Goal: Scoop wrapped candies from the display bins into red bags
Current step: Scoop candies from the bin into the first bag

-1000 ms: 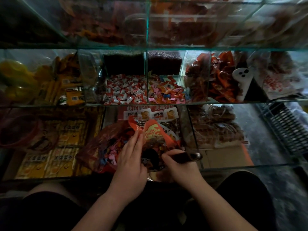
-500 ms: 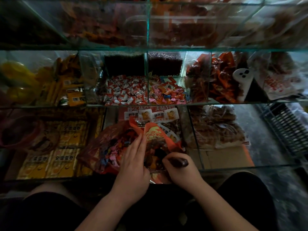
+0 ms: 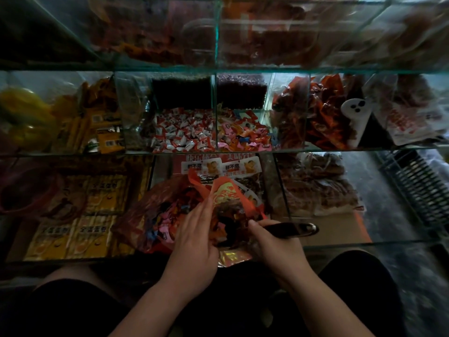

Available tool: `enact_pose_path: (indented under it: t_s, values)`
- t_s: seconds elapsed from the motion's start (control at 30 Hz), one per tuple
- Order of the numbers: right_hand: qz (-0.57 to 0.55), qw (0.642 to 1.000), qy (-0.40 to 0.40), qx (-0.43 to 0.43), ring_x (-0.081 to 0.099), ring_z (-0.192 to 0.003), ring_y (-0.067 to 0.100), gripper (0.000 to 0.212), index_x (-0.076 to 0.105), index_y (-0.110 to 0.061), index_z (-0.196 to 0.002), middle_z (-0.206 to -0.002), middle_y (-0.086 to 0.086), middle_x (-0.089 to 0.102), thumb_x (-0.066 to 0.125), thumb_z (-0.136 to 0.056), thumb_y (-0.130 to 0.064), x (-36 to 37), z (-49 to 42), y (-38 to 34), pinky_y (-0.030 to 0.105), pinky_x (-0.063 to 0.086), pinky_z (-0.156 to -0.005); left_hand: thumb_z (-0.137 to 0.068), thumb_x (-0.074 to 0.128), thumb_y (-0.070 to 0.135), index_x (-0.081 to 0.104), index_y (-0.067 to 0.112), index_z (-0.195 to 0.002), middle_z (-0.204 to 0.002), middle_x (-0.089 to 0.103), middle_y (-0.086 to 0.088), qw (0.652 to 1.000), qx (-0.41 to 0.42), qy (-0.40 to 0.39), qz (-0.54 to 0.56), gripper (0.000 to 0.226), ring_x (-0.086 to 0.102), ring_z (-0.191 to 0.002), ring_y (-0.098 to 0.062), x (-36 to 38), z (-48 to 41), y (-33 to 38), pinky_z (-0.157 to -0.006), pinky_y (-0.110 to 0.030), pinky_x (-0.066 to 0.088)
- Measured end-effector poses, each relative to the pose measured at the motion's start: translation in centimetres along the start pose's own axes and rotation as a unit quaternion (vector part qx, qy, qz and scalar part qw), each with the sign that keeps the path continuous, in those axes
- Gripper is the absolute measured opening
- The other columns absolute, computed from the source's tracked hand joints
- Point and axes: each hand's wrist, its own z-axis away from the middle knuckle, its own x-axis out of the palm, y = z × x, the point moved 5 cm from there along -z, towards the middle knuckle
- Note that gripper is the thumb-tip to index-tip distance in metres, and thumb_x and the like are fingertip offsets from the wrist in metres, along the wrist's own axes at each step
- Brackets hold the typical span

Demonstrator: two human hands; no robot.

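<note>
At lower centre we are pressing our straight-fingered left hand (image 3: 194, 242) against the rim of the flimsy-looking red bag (image 3: 228, 194), our right hand (image 3: 271, 244) gripping the rigid scoop (image 3: 294, 229) by its handle.

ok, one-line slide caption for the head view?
Left hand rests on the open red bag; right hand grips a dark-handled scoop at its mouth.

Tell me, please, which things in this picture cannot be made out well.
1. Head view: the scoop's bowl is hidden inside the printed red plastic bag; only its dark glossy handle shows, gripped by the right hand.
2. Head view: the left hand covers its own thumb, so its hold on the bag is unclear.
3. Head view: the reddish snacks in the top glass bins are blurred by reflections and dimness.
</note>
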Motion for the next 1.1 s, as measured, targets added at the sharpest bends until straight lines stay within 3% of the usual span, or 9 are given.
enact_pose_path:
  t_s: [0.17, 0.23, 0.3, 0.37, 0.47, 0.6, 0.73, 0.93, 1.1]
  values:
    - [-0.196, 0.977, -0.041, 0.066, 0.076, -0.093, 0.035, 0.030, 0.078, -0.011, -0.098, -0.098, 0.017, 0.078, 0.079, -0.081, -0.036, -1.1, -0.1, 0.8, 0.050, 0.060, -0.086, -0.092, 0.047, 0.003, -0.006, 0.044, -0.160, -0.166, 0.007, 0.020, 1.000, -0.021, 0.001, 0.014, 0.096, 0.003, -0.154, -0.005, -0.3, 0.0, -0.9, -0.125, -0.046, 0.015]
    - [-0.221, 0.971, -0.042, 0.083, 0.072, -0.061, 0.031, 0.023, 0.076, -0.008, -0.098, -0.080, 0.014, 0.078, 0.075, -0.088, -0.029, -2.1, -0.1, 0.7, 0.035, 0.059, -0.065, -0.091, 0.048, 0.002, -0.006, 0.050, -0.158, -0.165, 0.009, 0.022, 1.000, -0.019, 0.004, 0.021, 0.099, 0.005, -0.154, -0.004, -0.6, 0.0, -0.9, -0.126, -0.046, 0.014]
    - [-0.213, 0.972, -0.042, 0.090, 0.041, -0.031, 0.012, 0.020, 0.072, -0.008, -0.093, -0.051, 0.002, 0.065, 0.069, -0.094, -0.028, -2.8, 0.0, 0.8, 0.016, 0.033, -0.042, -0.090, 0.050, 0.002, -0.007, 0.054, -0.156, -0.164, 0.012, 0.022, 0.999, -0.018, 0.007, 0.025, 0.101, 0.007, -0.153, -0.004, -0.6, 0.0, -0.8, -0.126, -0.046, 0.015]
    - [-0.219, 0.970, -0.045, 0.092, 0.026, -0.029, 0.007, 0.020, 0.069, -0.011, -0.088, -0.042, -0.004, 0.055, 0.064, -0.098, -0.028, -3.1, 0.2, 0.7, 0.016, 0.021, -0.034, -0.090, 0.050, 0.004, -0.005, 0.051, -0.157, -0.163, 0.013, 0.022, 0.999, -0.021, 0.006, 0.031, 0.099, 0.007, -0.153, -0.003, -0.5, 0.0, -0.7, -0.125, -0.046, 0.016]
    - [-0.246, 0.966, -0.031, 0.067, 0.024, -0.027, 0.008, 0.026, 0.068, -0.014, -0.076, -0.039, -0.004, 0.051, 0.063, -0.098, -0.027, -4.0, 1.0, 0.2, 0.016, 0.019, -0.033, -0.091, 0.051, 0.008, -0.003, 0.047, -0.159, -0.164, 0.012, 0.022, 0.999, -0.020, 0.007, 0.037, 0.096, 0.005, -0.153, -0.004, -0.4, 0.1, -0.7, -0.126, -0.045, 0.015]
    - [-0.242, 0.970, 0.004, 0.013, 0.025, -0.028, 0.011, 0.019, 0.073, -0.013, -0.080, -0.037, 0.002, 0.037, 0.069, -0.093, -0.027, -5.6, 2.1, -0.5, 0.016, 0.020, -0.037, -0.095, 0.060, 0.016, -0.006, 0.064, -0.150, -0.158, -0.005, 0.040, 0.998, 0.000, 0.053, 0.015, 0.098, -0.006, -0.149, 0.008, -1.0, -0.1, 0.0, -0.121, -0.029, 0.006]
    - [-0.246, 0.969, 0.017, -0.014, 0.027, -0.026, 0.012, 0.020, 0.071, -0.006, -0.093, -0.038, 0.002, 0.038, 0.071, -0.090, -0.026, -7.2, 3.5, -1.5, 0.016, 0.023, -0.036, -0.095, 0.063, 0.022, 0.016, 0.036, -0.161, -0.166, 0.003, 0.025, 0.994, 0.044, 0.102, -0.003, 0.083, 0.000, -0.154, -0.002, -1.2, -0.6, 1.7, -0.120, -0.032, 0.010]
    - [-0.299, 0.954, 0.009, -0.028, 0.023, -0.023, 0.012, 0.027, 0.073, -0.006, -0.089, -0.048, 0.017, 0.046, 0.073, -0.076, -0.029, -8.5, 5.9, -3.7, 0.011, 0.025, -0.040, -0.102, 0.047, 0.049, 0.020, 0.029, -0.161, -0.164, 0.013, 0.022, 0.996, 0.056, 0.026, -0.063, 0.068, -0.010, -0.149, 0.010, 0.8, -2.1, 3.1, -0.127, -0.036, -0.001]
    - [-0.330, 0.943, -0.013, -0.027, 0.023, -0.022, 0.010, 0.026, 0.073, -0.004, -0.092, -0.049, 0.015, 0.054, 0.072, -0.075, -0.023, -8.8, 7.3, -5.1, 0.010, 0.024, -0.039, -0.099, 0.026, 0.065, 0.024, 0.032, -0.160, -0.163, 0.019, 0.021, 0.996, 0.055, 0.031, -0.062, 0.070, -0.004, -0.151, 0.009, 1.2, -2.3, 3.4, -0.127, -0.034, -0.005]
